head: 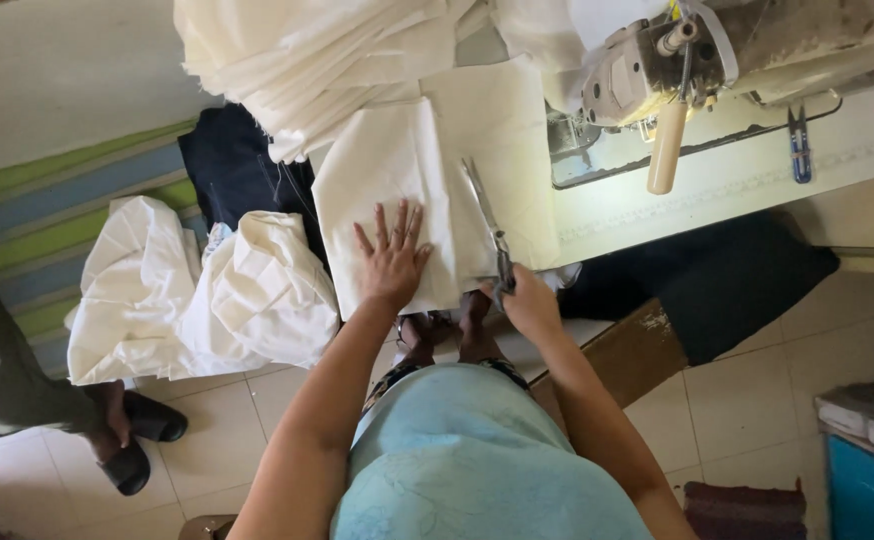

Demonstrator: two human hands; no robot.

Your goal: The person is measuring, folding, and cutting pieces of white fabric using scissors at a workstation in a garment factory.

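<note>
The right hand (532,300) is clamped on long scissors (487,225) whose blades point away across cream fabric (397,170), pressed flat just left by the open-fingered left hand (392,262) (nearer the cloth's middle).

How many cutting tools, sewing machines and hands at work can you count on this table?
Large scissors, held in the right hand: 1
Small blue thread snips: 1
Sewing machine: 1
Hands at work, with the left hand flat on the cream cloth: 2
Total: 5
</note>
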